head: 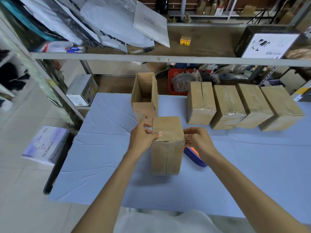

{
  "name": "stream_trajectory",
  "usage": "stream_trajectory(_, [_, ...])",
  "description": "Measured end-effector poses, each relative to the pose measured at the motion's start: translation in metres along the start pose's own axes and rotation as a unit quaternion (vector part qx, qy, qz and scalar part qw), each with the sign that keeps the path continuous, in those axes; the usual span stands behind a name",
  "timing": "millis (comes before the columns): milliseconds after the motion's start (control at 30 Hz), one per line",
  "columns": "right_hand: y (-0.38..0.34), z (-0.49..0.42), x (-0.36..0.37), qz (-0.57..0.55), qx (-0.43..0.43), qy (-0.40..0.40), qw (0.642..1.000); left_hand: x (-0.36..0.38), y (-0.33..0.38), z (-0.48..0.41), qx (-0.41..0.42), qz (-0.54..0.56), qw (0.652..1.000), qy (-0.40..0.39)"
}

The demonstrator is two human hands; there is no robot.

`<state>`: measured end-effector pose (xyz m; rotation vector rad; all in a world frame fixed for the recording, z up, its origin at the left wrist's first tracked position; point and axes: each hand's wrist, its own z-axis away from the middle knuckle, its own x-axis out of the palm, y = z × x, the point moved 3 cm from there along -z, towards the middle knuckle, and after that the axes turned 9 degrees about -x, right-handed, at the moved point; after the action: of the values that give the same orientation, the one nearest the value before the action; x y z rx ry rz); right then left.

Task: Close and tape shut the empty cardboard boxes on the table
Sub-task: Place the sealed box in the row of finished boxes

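Setting: storeroom with grey metal shelving (pixel 117 56) at the far side, stacked with white plastic mailing bags (pixel 117 22); pale tiled floor to the left.

Surface: desk covered in a wrinkled light-blue cloth (pixel 104 148).

Item 1: closed brown cardboard box (pixel 166 147), standing upright at the near centre of the desk, clear tape across its top near edge and down the front seam.

Left hand (pixel 143 137): fingers curled over the box's top left edge, thumb pressing on the taped top.

Right hand (pixel 198 138): fingers pinched together against the box's top right corner; whether they grip tape or only press on it cannot be told.

Item 2: open brown cardboard box (pixel 144 95), flaps up, just beyond Item 1 and slightly left.

Items 3–6: row of four taped brown cardboard boxes (pixel 244 106), side by side at the far right of the desk.

Item 7: blue object with an orange face (pixel 195 157), lying on the desk just right of Item 1, partly hidden by the right wrist.

Other: red plastic crate (pixel 176 76) behind the desk, under the shelf.
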<state>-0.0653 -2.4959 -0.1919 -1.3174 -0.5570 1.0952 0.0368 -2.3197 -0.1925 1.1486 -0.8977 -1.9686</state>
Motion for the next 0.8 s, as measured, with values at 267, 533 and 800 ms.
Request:
stream_trajectory(267, [0.009,0.006,0.004,0.022,0.006,-0.001,1.0,0.012,-0.01,0.012,0.026,0.074,0.991,-0.104])
stream_trajectory(533, [0.003,0.002,-0.007,-0.005,-0.031,0.065,0.997,0.013,0.002,-0.001,0.034,0.047,0.993,-0.107])
stream_trajectory(800, [-0.023,-0.028,-0.025,-0.016,-0.134,0.1,0.986,0.023,0.038,-0.028,0.041,0.099,0.981,-0.161])
